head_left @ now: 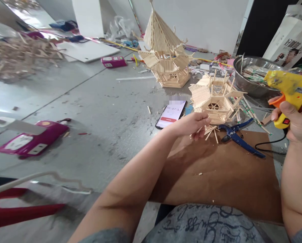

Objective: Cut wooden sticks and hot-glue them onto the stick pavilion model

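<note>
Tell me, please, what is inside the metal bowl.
Inside the metal bowl lie thin pale strips, some with green markings. The yellow glue gun in the right hand hides part of the bowl, and whatever lies beneath the strips is covered.

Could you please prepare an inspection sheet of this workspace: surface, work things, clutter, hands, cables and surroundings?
Surface: grey floor with specks; brown sheet before the person, small bits on it.
Work things: low stick model, loose sticks, yellow glue gun.
Clutter: blue pliers on the sheet's far edge; blurred brown heap at picture left.
Hands: right hand grips the glue gun; left hand is at the loose sticks, grasp unclear.
Cables: black cable loops near the pliers.
Surroundings: taller stick model, phone showing a timer, metal bowl holding sticks.
</note>
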Available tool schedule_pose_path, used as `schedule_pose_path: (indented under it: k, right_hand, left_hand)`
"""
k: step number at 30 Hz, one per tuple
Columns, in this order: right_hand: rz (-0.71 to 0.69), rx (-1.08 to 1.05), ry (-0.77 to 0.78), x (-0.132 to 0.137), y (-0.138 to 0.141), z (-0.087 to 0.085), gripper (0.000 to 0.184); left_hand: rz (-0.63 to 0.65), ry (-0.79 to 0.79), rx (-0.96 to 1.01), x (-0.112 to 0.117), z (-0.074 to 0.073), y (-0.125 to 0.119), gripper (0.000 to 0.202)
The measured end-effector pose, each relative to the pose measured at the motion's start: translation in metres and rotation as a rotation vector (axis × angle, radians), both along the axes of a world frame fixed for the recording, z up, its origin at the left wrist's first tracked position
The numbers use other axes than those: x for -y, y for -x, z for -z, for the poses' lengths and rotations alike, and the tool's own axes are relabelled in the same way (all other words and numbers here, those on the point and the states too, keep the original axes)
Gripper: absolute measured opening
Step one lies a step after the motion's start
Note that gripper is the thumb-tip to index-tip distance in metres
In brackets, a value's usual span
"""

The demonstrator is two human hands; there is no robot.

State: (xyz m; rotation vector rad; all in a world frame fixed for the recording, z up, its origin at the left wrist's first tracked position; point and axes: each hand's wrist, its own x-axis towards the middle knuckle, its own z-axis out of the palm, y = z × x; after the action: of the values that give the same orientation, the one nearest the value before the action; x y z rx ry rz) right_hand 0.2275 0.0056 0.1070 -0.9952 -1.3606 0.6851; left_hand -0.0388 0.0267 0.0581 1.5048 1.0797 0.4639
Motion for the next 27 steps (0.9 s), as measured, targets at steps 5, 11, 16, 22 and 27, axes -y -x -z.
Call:
schedule_pose_path:
  k: [5,11,16,22,27]
  right_hand:
    - [-0.047,-0.048,0.092,-0.004,0.002,0.005,0.016]
    - [-0.123,-0.060,0.177,-0.007,0.004,0.014,0.014]
    - [-0.169,0.002,0.206,-0.005,0.009,0.016,0.012]
    - [-0.096,0.184,0.253,-0.006,0.017,0.026,0.016]
    - [-0.078,0.352,0.214,-0.009,0.017,0.039,0.018]
  left_hand:
    - [-0.040,0.265,0.476,0.003,0.006,-0.011,0.013]
    - [-0.109,0.312,0.585,0.004,0.016,-0.025,0.013]
    - [-0.251,0.235,0.583,0.007,0.026,-0.037,0.026]
    - [-0.281,0.196,0.646,0.010,0.030,-0.043,0.018]
    - [-0.285,0.198,0.644,0.008,0.028,-0.043,0.017]
